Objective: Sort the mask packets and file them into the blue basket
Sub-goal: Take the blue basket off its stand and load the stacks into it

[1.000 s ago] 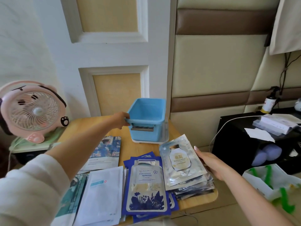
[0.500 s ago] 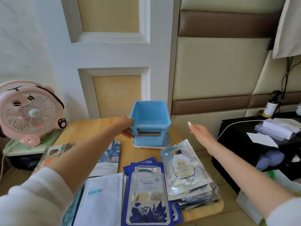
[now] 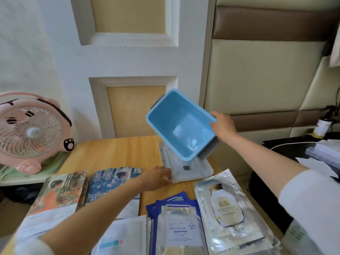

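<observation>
While the right hand (image 3: 223, 126) gripped the tilted blue basket (image 3: 180, 129), blur hid whether the left hand (image 3: 156, 178) held the white tray (image 3: 200, 169).

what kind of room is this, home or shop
Probably a home bedroom, not a shop: padded wall panels, a panelled white door, and a pink desk fan beside a small wooden table with mask packets.

Smooth plastic basket (image 3: 181, 126), glossy foil packet (image 3: 228, 210), matt wood-grain table (image 3: 117, 153).
</observation>
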`<state>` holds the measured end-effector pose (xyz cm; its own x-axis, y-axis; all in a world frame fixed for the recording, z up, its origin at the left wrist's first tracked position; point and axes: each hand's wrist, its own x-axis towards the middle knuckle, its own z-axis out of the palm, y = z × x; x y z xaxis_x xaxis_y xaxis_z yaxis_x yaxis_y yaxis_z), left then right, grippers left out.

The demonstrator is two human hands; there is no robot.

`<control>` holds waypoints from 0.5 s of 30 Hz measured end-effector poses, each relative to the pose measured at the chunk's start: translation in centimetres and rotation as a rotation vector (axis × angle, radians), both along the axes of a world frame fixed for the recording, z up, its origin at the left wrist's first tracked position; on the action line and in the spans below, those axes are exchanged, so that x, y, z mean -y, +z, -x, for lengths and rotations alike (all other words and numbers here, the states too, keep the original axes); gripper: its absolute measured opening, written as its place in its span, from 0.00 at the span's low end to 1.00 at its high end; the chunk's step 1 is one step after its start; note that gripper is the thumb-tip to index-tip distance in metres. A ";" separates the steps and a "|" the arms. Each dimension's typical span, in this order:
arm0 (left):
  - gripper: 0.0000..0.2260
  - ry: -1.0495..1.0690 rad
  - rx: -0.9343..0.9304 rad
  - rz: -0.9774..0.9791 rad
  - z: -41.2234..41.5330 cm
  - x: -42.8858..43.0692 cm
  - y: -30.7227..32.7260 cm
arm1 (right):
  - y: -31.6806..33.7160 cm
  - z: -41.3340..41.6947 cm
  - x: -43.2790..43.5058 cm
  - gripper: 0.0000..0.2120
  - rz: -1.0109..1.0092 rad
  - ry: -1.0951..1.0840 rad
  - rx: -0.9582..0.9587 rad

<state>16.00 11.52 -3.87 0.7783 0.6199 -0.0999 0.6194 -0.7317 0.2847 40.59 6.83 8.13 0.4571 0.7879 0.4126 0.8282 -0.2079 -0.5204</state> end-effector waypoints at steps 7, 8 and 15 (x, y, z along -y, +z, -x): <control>0.16 0.102 -0.069 -0.079 3.2 -2.8 1.4 | 1.1 -1.7 -0.1 0.16 -0.187 0.053 0.091; 0.17 0.154 -0.077 -0.147 3.5 -3.2 1.5 | 1.0 -1.5 0.0 0.17 -0.199 0.069 0.089; 0.22 0.526 -0.050 -0.201 2.8 -2.6 1.0 | 1.0 -0.6 -1.5 0.22 -0.289 0.168 0.011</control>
